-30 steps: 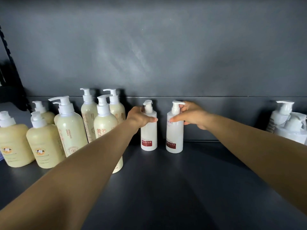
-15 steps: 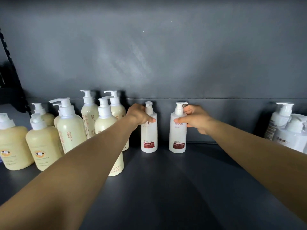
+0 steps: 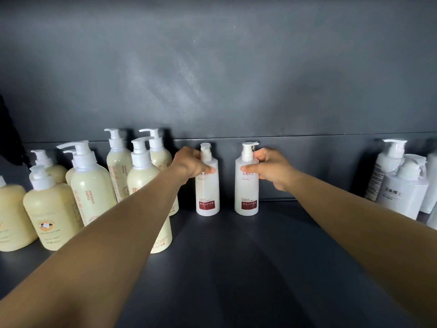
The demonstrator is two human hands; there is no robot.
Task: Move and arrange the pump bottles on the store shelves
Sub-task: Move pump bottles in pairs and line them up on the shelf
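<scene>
Pump bottles, two slim white ones with dark red labels, left bottle [image 3: 207, 185] pinched by left grip [image 3: 189, 165], right bottle [image 3: 246, 185] clasped by right grip [image 3: 269, 168], both stood upright on dark shelf [image 3: 236, 256].

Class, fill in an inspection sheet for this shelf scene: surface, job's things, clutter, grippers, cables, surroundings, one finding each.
Surface: dark shelf, bare in front.
Job's things: two white bottles with red labels, left bottle and right bottle, upright, apart, near the back wall.
Clutter: cream bottles grouped at left; white bottles at right.
Grippers: left hand grips the left bottle's shoulder; right hand grips the right bottle's shoulder.
Cables: nothing seen.
Surroundings: dark back wall.
</scene>
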